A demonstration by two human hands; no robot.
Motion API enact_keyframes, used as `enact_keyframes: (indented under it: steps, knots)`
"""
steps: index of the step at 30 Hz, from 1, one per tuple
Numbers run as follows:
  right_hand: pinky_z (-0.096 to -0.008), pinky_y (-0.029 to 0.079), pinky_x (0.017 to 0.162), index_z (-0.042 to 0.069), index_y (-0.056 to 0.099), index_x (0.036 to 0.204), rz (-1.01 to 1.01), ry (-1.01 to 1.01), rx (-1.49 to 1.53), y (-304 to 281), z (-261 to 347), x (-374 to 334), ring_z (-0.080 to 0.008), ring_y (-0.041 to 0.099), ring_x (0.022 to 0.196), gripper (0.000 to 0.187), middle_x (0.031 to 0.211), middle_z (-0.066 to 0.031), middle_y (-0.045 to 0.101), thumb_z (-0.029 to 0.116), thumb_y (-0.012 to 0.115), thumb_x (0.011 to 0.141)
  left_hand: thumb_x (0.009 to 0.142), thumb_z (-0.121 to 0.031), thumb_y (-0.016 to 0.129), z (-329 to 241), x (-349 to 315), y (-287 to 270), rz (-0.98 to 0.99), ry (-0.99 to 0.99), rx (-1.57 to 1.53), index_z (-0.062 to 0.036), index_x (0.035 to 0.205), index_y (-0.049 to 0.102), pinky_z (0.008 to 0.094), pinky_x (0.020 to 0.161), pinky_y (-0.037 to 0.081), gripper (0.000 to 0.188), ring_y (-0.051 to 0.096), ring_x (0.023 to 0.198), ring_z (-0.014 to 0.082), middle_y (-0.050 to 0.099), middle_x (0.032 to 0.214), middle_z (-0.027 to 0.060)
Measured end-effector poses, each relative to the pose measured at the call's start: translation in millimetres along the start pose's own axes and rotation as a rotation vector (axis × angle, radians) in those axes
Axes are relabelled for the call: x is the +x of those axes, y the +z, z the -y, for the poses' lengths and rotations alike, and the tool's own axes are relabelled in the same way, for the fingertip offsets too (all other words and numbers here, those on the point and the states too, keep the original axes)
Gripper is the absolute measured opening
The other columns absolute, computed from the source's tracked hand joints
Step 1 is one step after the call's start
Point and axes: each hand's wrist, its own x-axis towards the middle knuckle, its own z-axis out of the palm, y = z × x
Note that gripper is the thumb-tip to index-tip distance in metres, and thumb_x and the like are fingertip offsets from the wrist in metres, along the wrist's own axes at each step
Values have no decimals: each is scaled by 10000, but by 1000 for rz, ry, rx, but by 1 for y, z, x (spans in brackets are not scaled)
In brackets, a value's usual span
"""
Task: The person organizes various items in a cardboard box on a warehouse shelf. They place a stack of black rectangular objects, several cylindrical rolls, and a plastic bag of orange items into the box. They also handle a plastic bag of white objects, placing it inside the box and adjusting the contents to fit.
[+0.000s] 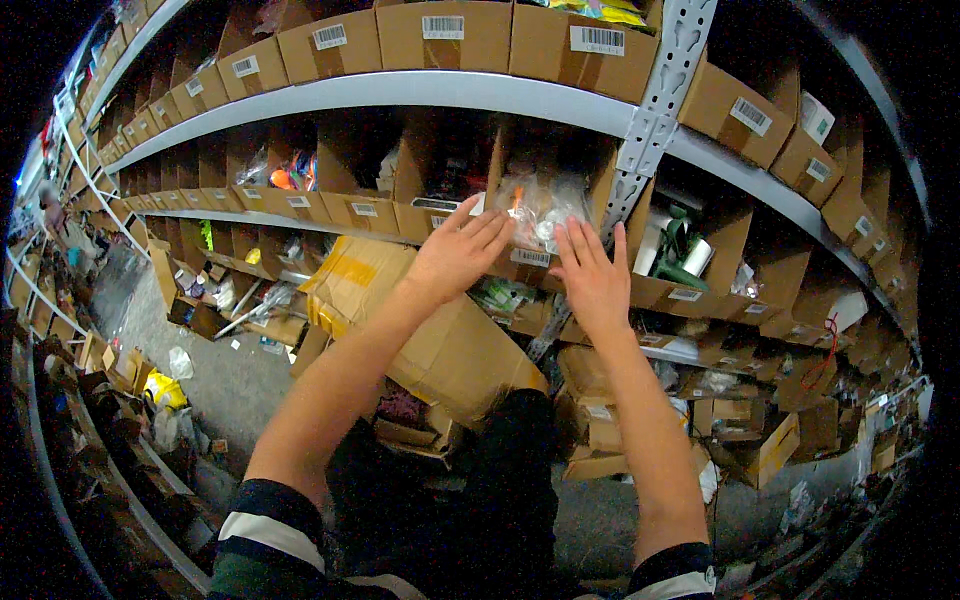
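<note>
Clear plastic bags [548, 208] with small white and orange items in them fill a cardboard bin [572, 160] on the middle shelf. At the left front of this bin is my left hand [460, 248], fingers stretched out and close together. My right hand [597, 282] lies at the bin's right front with its fingers extended, the tips against or just over the bags. Neither hand grips anything. Whether the fingertips press on the bags is hard to tell. Below my left forearm leans a large taped cardboard box [440, 345].
A perforated metal upright [657, 115] stands right of the bin. White shelf beams [400, 95] cross above. Green and white rolls [682, 250] fill a neighbouring bin. Loose cardboard and plastic litter the floor [230, 365] at left, with a yellow bag [165, 390]. A person [60, 215] stands far left.
</note>
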Motion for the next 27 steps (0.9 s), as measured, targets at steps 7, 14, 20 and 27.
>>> enact_keyframes:
  steps: [7,14,20,27]
  knots:
    - [-583,241,1208,243,572,1402,14,-8,11,4,-6,4,-215,457,1386,614,1487,-41,512,287,767,822,896,-170,608,8,-1,7,99,6,-74,-115,1511,407,475,1222,269,650,470,1383,241,448,1542,100]
    - [-579,228,1215,248,565,1421,57,-19,-8,14,-13,11,-244,464,1399,566,1483,-79,534,328,687,874,801,-237,765,17,-5,21,-6,-114,-145,-165,1458,469,443,1167,354,723,525,1260,258,377,1562,94]
    - [-538,230,1221,264,442,1519,120,-8,-144,34,-16,17,-254,362,1458,632,1590,-49,389,305,659,927,832,-163,699,15,1,52,16,-182,-145,-117,1426,490,411,988,483,631,636,1028,243,412,1534,71]
    - [-575,178,1228,263,377,1551,194,10,-100,40,-18,20,-282,276,1506,629,1637,-60,312,325,591,963,792,-149,730,17,6,51,-30,-185,-288,-102,1401,503,399,830,511,651,659,933,238,483,1427,58]
